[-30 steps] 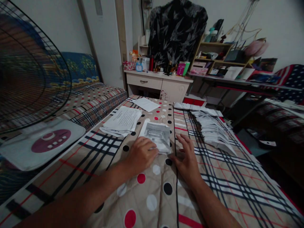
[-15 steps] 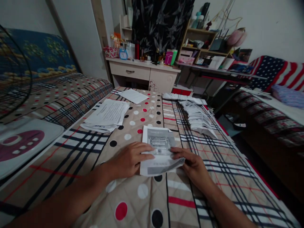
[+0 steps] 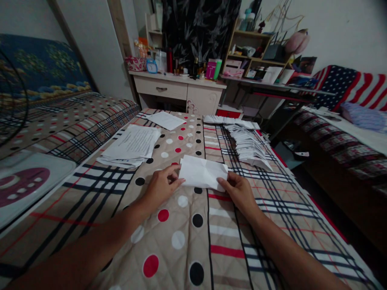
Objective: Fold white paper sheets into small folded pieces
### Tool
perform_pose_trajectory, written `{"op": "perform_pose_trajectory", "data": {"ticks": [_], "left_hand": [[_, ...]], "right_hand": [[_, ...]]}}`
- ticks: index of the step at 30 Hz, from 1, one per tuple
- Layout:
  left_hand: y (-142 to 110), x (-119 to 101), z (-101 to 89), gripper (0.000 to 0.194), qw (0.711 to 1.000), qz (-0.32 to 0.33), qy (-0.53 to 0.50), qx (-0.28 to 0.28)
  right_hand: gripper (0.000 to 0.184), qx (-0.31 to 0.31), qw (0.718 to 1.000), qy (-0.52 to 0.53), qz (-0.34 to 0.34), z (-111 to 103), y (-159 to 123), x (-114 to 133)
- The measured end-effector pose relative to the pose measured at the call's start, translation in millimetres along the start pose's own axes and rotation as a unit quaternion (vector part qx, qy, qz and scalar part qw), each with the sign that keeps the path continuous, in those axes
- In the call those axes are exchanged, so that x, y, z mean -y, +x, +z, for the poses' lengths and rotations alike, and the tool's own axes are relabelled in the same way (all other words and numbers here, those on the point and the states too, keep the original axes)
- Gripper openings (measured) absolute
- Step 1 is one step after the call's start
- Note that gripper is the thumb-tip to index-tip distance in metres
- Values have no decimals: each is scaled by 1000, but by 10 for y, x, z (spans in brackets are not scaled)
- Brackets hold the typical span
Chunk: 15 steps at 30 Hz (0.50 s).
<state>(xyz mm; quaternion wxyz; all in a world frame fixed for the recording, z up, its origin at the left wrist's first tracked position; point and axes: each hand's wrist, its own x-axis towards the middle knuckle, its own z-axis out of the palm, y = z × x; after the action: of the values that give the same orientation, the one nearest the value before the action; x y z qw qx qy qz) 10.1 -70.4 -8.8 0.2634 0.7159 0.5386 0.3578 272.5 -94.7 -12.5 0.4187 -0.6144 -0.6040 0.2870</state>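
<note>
A sheet of paper (image 3: 203, 172), folded over with its blank white side up, lies on the patterned bedspread (image 3: 169, 257) in front of me. My left hand (image 3: 163, 183) pinches its left edge between thumb and fingers. At the lower right corner, my right hand (image 3: 238, 187) grips it, thumb on top and fingers at the side. To the left lies a stack of printed sheets (image 3: 130, 145), with a single sheet (image 3: 167, 120) farther back. A row of folded papers (image 3: 249, 147) overlaps on the right, and another folded bundle (image 3: 228, 120) lies behind it.
A white case with a pink oval (image 3: 57, 169) sits at the left edge. Beyond the bed stand a white dresser (image 3: 175, 88) crowded with bottles and a shelf unit (image 3: 250, 50). The bed's right side drops off to a dark floor.
The sheet's printed side faced up before; its near part has been folded away from me, so blank white now shows. Both hands have moved forward with it, and the view has shifted slightly.
</note>
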Motion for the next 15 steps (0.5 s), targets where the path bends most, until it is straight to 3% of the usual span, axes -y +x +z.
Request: {"op": "perform_pose_trajectory", "data": {"ticks": [2,4,10,15], "left_hand": [[36,-7,6,49,1000,-9,23,-15],[42,-7,6,55,998,-6,63,-15],[29,0,14,50,995,1,104,-2],[75,-13,23,42,997,-19,68,-10]], "right_hand": [[32,-18,999,-30,5,25,92,-19],[29,-33,997,-71,-10,42,144,-18],[25,-30,984,-171,-43,68,220,22],[29,-34,985,-166,-9,98,245,78]]}}
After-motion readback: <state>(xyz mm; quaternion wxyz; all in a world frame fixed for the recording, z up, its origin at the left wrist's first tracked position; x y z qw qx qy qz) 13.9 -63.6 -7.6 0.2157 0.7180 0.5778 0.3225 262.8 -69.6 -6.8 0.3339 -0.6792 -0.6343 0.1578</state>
